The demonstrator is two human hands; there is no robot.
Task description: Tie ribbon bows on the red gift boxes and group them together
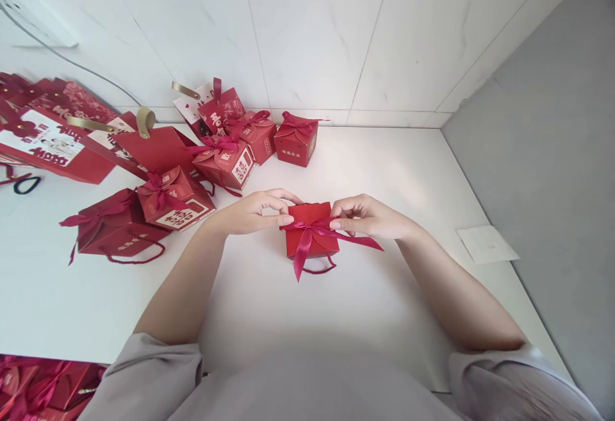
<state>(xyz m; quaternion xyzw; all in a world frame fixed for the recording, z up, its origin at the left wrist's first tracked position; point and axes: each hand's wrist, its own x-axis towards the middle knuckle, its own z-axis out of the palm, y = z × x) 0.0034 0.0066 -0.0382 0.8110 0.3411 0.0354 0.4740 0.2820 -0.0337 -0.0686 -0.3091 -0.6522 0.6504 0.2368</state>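
A small red gift box [312,249] with a red cord handle stands on the white table in front of me. Across its top lies a magenta ribbon [302,251] tied in a bow, with one tail hanging down the front and another stretching to the right. My left hand [262,211] pinches the bow's left loop between thumb and fingertips. On the other side, my right hand [368,216] has thumb and forefinger closed on the ribbon's right part. Both hands rest close against the box's top edges.
Several ribboned red boxes [223,161] stand at the left and back. Red gift bags [52,142] lie at the far left. More boxes [43,386] fill the lower left corner. A white paper [487,243] lies by the right edge; a tiled wall [312,30] rises behind.
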